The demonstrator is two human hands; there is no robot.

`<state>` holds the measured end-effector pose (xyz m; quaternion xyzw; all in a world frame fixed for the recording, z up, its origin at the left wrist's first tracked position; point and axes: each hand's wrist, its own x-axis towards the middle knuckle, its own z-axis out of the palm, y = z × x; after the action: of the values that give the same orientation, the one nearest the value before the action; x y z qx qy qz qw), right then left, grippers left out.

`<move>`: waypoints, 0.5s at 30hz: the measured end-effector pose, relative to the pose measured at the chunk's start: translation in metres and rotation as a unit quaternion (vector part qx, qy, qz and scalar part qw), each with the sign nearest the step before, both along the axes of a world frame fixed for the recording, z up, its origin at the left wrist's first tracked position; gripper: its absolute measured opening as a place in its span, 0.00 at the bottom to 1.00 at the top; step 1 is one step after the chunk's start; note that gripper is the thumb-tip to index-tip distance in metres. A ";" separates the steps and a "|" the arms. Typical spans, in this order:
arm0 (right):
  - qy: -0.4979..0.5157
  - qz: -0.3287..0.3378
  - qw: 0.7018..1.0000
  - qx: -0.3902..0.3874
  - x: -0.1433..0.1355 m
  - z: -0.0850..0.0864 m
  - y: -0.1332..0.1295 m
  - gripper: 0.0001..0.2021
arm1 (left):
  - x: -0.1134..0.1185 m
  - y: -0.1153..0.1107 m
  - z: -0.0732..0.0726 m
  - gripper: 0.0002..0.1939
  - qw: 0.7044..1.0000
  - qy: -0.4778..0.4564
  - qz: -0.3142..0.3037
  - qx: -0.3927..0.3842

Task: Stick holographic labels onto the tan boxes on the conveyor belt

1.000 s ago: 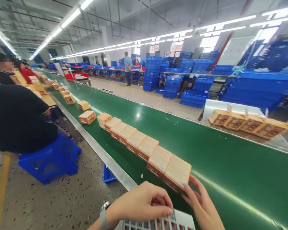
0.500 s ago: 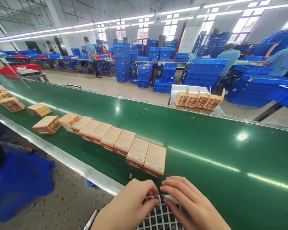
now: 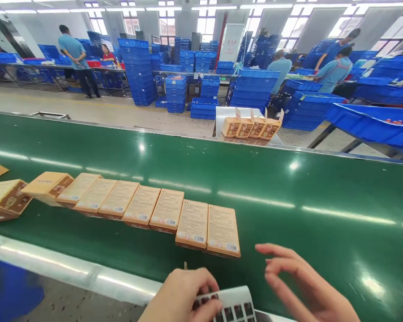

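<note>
At the bottom centre, my left hand (image 3: pixel 188 295) is closed on a white sheet of small dark stickers (image 3: pixel 237 308), its thumb on top and its fingers curled at the edge. My right hand (image 3: pixel 302 281) is raised to the right of the sheet, apart from it. Its fingers are bent and spread, with a gap to the thumb; no object is visible between them. Just beyond both hands, a row of orange-brown printed boxes (image 3: pixel 191 223) lies flat on a green conveyor belt (image 3: pixel 309 192), side by side, barcodes facing up.
More boxes (image 3: pixel 10 197) lie tilted at the belt's left. Across the belt, several open-flap boxes (image 3: pixel 250 129) stand on a small side table. Blue crates (image 3: pixel 137 71) are stacked behind, with people in blue shirts (image 3: pixel 75 53) among them. A metal rail (image 3: pixel 87 273) edges the near side.
My right hand has moved away from the sheet to the right. The sheet's top edge now bends up in my left hand. The view has turned right, and the boxes appear larger.
</note>
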<state>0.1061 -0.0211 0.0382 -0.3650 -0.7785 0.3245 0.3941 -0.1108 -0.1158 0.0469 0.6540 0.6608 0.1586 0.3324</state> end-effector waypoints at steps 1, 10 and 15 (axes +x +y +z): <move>0.030 -0.060 0.993 -0.096 -0.002 -0.001 0.002 0.11 | -0.002 -0.002 -0.008 0.02 0.998 -0.010 -0.040 0.043; 0.159 -0.188 0.884 -0.397 -0.043 -0.002 0.022 0.24 | 0.020 0.014 -0.044 0.19 0.860 0.130 -0.140 0.474; 0.182 -0.234 0.865 -0.405 -0.037 -0.005 0.020 0.22 | 0.036 0.015 -0.045 0.12 0.870 0.184 -0.143 0.434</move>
<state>0.0691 -0.0006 0.0333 -0.5985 -0.3848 0.5702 0.4105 -0.0743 -0.1006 0.0019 0.8370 0.4742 0.2566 -0.0935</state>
